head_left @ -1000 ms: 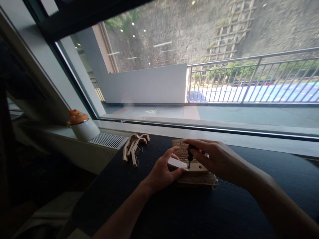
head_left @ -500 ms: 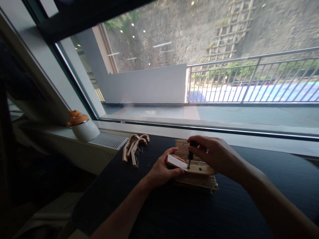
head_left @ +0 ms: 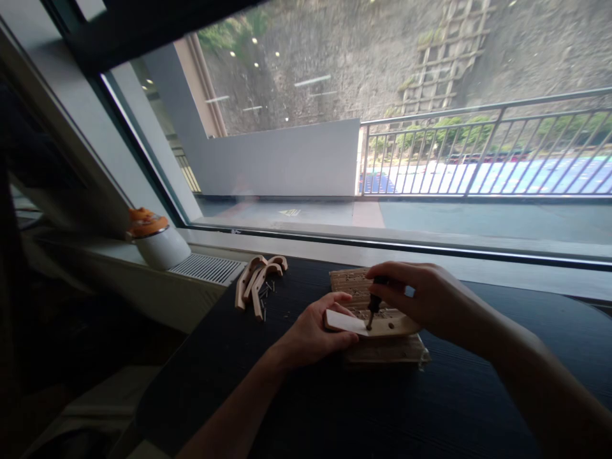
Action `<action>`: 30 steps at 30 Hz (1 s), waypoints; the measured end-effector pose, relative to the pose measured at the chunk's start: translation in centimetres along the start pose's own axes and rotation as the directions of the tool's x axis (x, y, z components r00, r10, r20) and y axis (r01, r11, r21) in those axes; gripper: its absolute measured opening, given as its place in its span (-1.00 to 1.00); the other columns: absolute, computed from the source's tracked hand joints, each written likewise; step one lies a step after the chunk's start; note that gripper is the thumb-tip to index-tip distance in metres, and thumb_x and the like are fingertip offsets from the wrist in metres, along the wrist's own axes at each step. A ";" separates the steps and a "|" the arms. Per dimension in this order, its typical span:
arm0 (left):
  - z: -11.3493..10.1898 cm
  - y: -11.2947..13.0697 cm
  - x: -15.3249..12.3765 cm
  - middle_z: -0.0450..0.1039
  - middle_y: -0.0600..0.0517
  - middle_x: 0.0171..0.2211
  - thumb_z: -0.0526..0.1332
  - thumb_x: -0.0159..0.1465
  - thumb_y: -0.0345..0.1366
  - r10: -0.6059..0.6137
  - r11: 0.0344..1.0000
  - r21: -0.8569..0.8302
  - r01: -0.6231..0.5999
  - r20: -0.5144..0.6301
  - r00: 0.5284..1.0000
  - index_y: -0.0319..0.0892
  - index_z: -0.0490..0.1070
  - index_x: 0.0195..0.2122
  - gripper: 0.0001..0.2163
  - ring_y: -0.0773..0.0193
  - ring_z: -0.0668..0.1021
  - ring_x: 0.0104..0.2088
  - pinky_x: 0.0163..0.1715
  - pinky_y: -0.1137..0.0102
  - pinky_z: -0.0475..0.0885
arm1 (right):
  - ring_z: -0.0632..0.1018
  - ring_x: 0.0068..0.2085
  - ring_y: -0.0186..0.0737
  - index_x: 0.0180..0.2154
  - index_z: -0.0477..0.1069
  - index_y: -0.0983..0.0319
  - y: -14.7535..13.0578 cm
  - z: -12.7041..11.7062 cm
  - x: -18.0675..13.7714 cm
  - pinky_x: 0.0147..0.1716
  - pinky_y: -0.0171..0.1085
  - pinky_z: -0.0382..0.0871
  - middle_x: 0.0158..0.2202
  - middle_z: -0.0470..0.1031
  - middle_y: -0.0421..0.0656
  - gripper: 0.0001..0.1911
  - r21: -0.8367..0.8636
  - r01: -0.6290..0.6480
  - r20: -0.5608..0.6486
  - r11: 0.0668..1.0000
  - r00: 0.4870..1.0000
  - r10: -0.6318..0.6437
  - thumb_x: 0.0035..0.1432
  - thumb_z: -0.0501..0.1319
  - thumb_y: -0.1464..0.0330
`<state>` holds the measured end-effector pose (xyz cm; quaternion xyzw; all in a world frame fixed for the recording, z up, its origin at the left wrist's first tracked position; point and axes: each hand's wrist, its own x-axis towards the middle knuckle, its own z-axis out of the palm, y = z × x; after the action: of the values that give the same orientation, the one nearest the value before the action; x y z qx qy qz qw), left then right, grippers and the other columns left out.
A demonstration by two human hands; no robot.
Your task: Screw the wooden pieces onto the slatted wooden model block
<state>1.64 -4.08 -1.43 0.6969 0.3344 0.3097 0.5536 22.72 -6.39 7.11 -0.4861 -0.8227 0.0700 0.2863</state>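
My right hand (head_left: 406,290) is closed on the dark handle of a screwdriver (head_left: 375,303), held nearly upright. Its tip meets a hole in a pale, bent wooden hook (head_left: 399,326); whether a screw sits there is too small to tell. A second, dark hole shows to the right of the tip. My left hand (head_left: 325,328) grips the hook's left arm between thumb and fingers. Beneath the hook lies a wooden block (head_left: 382,354) with a rough, pitted face, on the black table (head_left: 296,408).
Several curved wooden hooks (head_left: 258,277) lie in a pile at the table's far left, with loose screws (head_left: 266,296) beside them. A white jar with an orange lid (head_left: 160,239) stands on the sill by a vent grille (head_left: 210,269). A large window runs along the far side.
The hook, block and both hands have shifted slightly to the right, and the block has turned a little. The screwdriver tip stays at the same hole.
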 end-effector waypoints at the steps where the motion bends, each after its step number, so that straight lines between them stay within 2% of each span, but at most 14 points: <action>1: 0.0 0.0 0.0 0.45 -0.03 -0.17 0.35 0.06 -0.35 -0.002 1.000 -0.005 0.002 0.003 1.000 -0.18 0.23 0.08 -0.45 0.24 0.50 -0.21 -0.18 0.38 0.38 | 0.49 -0.46 -0.34 -0.23 0.46 0.15 0.1 0.0 0.0 -0.48 -0.38 0.29 -0.40 0.55 -0.23 -0.80 -0.016 -0.003 -0.004 1.000 1.000 0.003 0.19 0.12 0.24; 4: 0.0 0.0 0.2 0.45 -0.03 -0.17 0.34 0.06 -0.35 -0.007 1.000 0.001 0.007 0.003 1.000 -0.19 0.24 0.07 -0.47 0.24 0.50 -0.22 -0.18 0.38 0.37 | 0.45 -0.52 -0.33 -0.27 0.44 0.17 0.5 0.3 0.2 -0.56 -0.37 0.24 -0.49 0.51 -0.24 -0.78 -0.101 -0.051 -0.027 0.994 0.998 0.048 0.19 0.11 0.20; 6: -0.1 0.0 0.2 0.45 -0.03 -0.17 0.34 0.06 -0.35 -0.004 1.000 0.006 0.004 0.004 1.000 -0.18 0.24 0.07 -0.47 0.23 0.50 -0.22 -0.18 0.38 0.37 | 0.46 -0.52 -0.31 -0.28 0.43 0.18 0.5 0.5 0.2 -0.55 -0.35 0.24 -0.48 0.52 -0.22 -0.76 -0.154 -0.062 -0.038 0.986 0.998 0.057 0.22 0.08 0.20; 9: -0.1 0.0 0.2 0.45 -0.03 -0.16 0.35 0.06 -0.34 -0.001 1.000 0.006 0.001 0.004 1.000 -0.18 0.25 0.06 -0.47 0.23 0.50 -0.21 -0.18 0.38 0.37 | 0.53 -0.38 -0.24 -0.14 0.43 0.20 0.1 0.7 0.0 -0.44 -0.31 0.32 -0.26 0.56 -0.13 -0.72 -0.168 -0.004 -0.016 0.986 1.000 0.002 0.26 0.02 0.26; 11: -0.1 0.1 0.2 0.44 -0.03 -0.16 0.35 0.06 -0.33 -0.006 1.000 0.013 0.006 -0.001 1.000 -0.19 0.26 0.05 -0.48 0.23 0.50 -0.22 -0.19 0.38 0.38 | 0.55 -0.24 -0.19 -0.01 0.39 0.18 -0.4 0.7 -0.2 -0.34 -0.29 0.37 -0.10 0.53 -0.10 -0.67 -0.126 0.047 0.013 0.991 0.999 -0.046 0.27 0.00 0.30; 13: -0.1 0.1 0.2 0.44 -0.03 -0.17 0.34 0.06 -0.33 -0.010 1.000 0.018 0.010 0.000 1.000 -0.19 0.26 0.05 -0.48 0.24 0.50 -0.23 -0.20 0.38 0.38 | 0.54 -0.15 -0.18 0.06 0.35 0.16 -0.8 0.5 -0.4 -0.27 -0.30 0.38 -0.04 0.51 -0.11 -0.64 -0.058 0.088 0.045 0.994 0.995 -0.086 0.27 0.00 0.33; 18: 0.0 0.3 0.1 0.45 -0.03 -0.17 0.33 0.06 -0.34 -0.005 1.000 0.012 0.005 -0.001 1.000 -0.18 0.27 0.05 -0.50 0.22 0.50 -0.21 -0.19 0.37 0.37 | 0.57 -0.26 -0.24 0.01 0.42 0.14 -0.8 0.1 -0.3 -0.32 -0.36 0.39 -0.15 0.58 -0.15 -0.67 0.039 0.081 0.036 0.996 0.996 -0.083 0.24 0.06 0.32; 25: -0.1 0.1 0.2 0.44 -0.04 -0.17 0.33 0.07 -0.34 0.008 1.000 0.004 -0.008 0.004 1.000 -0.20 0.25 0.06 -0.48 0.23 0.49 -0.23 -0.20 0.38 0.37 | 0.52 -0.47 -0.30 -0.14 0.51 0.17 0.2 0.4 0.1 -0.48 -0.37 0.33 -0.38 0.59 -0.18 -0.74 -0.060 0.010 -0.048 0.998 0.999 -0.013 0.17 0.15 0.27; 27: -0.1 0.0 0.2 0.44 -0.04 -0.16 0.33 0.07 -0.33 0.009 1.000 0.013 -0.009 0.005 1.000 -0.19 0.26 0.06 -0.49 0.23 0.49 -0.22 -0.20 0.38 0.37 | 0.52 -0.47 -0.29 -0.18 0.52 0.16 0.1 0.6 0.2 -0.49 -0.37 0.31 -0.38 0.59 -0.19 -0.76 -0.101 0.024 -0.067 0.995 0.997 -0.031 0.16 0.16 0.27; 30: -0.1 -0.1 0.2 0.44 -0.03 -0.17 0.33 0.07 -0.32 0.014 1.000 0.026 -0.014 0.003 1.000 -0.18 0.26 0.05 -0.49 0.22 0.49 -0.22 -0.20 0.38 0.37 | 0.54 -0.40 -0.27 -0.16 0.49 0.15 -0.5 1.0 0.1 -0.46 -0.35 0.31 -0.27 0.58 -0.16 -0.76 -0.134 0.065 -0.058 0.989 0.996 -0.073 0.20 0.11 0.28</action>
<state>1.64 -3.85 -1.48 0.7070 0.3328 0.3080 0.5428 21.73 -6.40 6.56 -0.4771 -0.8325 -0.0096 0.2815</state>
